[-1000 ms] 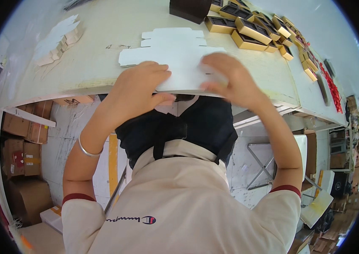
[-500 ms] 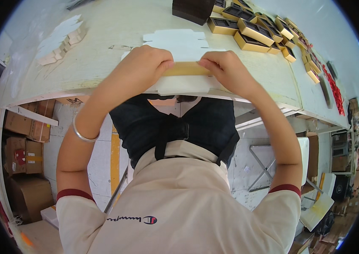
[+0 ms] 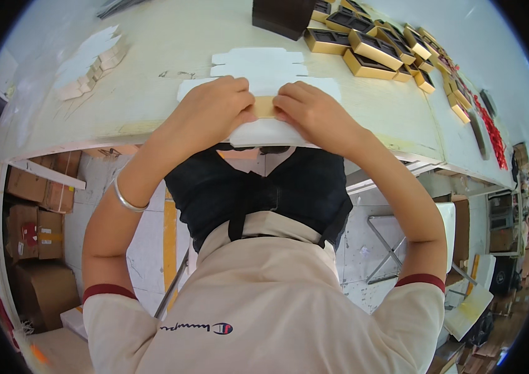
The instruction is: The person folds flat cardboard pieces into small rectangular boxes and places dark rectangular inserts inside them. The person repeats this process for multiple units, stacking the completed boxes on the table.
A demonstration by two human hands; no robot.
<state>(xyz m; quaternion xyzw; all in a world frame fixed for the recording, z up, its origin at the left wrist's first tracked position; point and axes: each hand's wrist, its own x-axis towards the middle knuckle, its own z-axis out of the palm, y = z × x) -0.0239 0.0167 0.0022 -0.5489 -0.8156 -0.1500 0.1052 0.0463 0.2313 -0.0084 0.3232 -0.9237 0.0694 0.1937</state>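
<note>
In front of me, a flat white die-cut cardboard box blank with tabs along its sides lies at the table's front edge. A narrow gold panel runs across it between my hands, and a white flap reaches over the edge toward me. My left hand is closed, its curled fingers and thumb gripping the left part of the gold panel. Gripping the same panel farther right is my right hand, also closed. My fingers cover both ends of the panel.
Gold boxes with dark inserts are heaped at the back right, beside a dark brown box. A stack of white blanks stands at the left. Red shredded filler lies far right. Cardboard cartons are under the table.
Both hands have moved inward along the gold panel, so less of it shows between them. The blank has shifted slightly toward me, and more of its side tabs show.
</note>
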